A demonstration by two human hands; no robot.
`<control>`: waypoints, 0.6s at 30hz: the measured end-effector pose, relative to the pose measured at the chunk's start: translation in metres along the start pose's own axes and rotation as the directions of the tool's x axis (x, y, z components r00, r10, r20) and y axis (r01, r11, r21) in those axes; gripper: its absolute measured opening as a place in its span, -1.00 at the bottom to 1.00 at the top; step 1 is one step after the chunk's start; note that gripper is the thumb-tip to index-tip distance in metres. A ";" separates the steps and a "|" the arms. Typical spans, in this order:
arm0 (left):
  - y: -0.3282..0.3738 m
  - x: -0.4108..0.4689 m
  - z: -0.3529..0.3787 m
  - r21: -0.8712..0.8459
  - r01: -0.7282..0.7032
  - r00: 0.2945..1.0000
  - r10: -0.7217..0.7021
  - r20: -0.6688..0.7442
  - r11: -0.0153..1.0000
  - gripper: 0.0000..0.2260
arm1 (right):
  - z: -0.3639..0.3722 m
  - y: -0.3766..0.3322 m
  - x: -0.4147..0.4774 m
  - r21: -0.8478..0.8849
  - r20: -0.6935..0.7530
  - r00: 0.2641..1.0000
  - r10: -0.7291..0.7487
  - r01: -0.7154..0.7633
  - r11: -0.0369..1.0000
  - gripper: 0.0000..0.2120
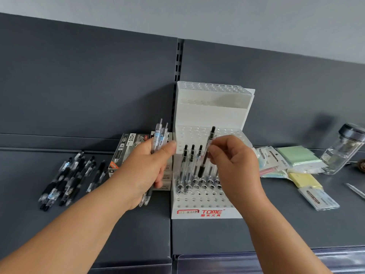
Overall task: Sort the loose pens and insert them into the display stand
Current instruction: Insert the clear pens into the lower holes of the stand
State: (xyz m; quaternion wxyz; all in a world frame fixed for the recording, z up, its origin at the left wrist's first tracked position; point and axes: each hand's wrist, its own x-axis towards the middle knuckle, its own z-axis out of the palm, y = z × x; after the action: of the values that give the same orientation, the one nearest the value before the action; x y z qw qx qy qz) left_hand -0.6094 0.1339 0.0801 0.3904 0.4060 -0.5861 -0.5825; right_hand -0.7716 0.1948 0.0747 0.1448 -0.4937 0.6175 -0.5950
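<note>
A white tiered display stand with rows of holes stands on the grey shelf against the back panel. Three clear pens with black caps stand upright in its lower tier. My right hand pinches one clear black-grip pen, nearly upright, its tip just above a hole to the right of the three. Left of the stand, my left hand grips a small bundle of clear pens, tops pointing up. A pile of several loose black and clear pens lies on the shelf at the left.
Pen boxes are stacked between the stand and the loose pile, behind my left hand. To the right lie packets and coloured sticky-note pads, a flat clear packet and a glass jar with a black lid.
</note>
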 end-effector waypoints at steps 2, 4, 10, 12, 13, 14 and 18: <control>-0.003 0.000 -0.003 -0.021 0.041 0.999 -0.041 0.006 0.999 -0.83 | 0.003 0.004 -0.001 -0.003 0.012 1.000 0.022 -0.022 1.000 -0.84; -0.005 0.000 -0.004 -0.056 0.081 0.996 -0.079 0.030 0.995 -0.91 | 0.006 0.012 -0.001 -0.049 0.020 0.998 0.057 -0.056 0.997 -0.85; -0.010 -0.002 -0.007 -0.117 0.097 0.990 -0.083 0.116 0.988 -0.92 | 0.013 0.035 -0.015 -0.153 0.065 0.983 0.170 -0.159 0.975 -0.85; -0.011 -0.004 -0.007 -0.116 0.102 0.986 -0.085 0.146 0.988 -0.93 | 0.012 0.035 -0.013 -0.187 0.069 0.982 0.175 -0.160 0.969 -0.86; -0.011 -0.004 -0.007 -0.106 0.099 0.984 -0.082 0.157 0.989 -0.93 | 0.011 0.033 -0.012 -0.221 0.073 0.982 0.172 -0.152 0.963 -0.88; -0.011 -0.005 -0.006 -0.087 0.087 0.984 -0.072 0.164 0.992 -0.92 | 0.010 0.031 -0.010 -0.254 0.070 0.985 0.159 -0.137 0.958 -0.91; -0.009 -0.009 0.002 -0.051 0.014 0.984 -0.005 0.180 0.999 -0.90 | 0.008 0.011 -0.011 -0.095 0.060 0.988 0.141 -0.135 0.986 -0.98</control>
State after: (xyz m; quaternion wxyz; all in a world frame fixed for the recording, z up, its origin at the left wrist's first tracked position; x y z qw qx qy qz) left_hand -0.6083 0.1430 0.0713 0.3435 0.3441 -0.6018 -0.6336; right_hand -0.7651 0.1966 0.0588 0.1836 -0.4754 0.6714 -0.5381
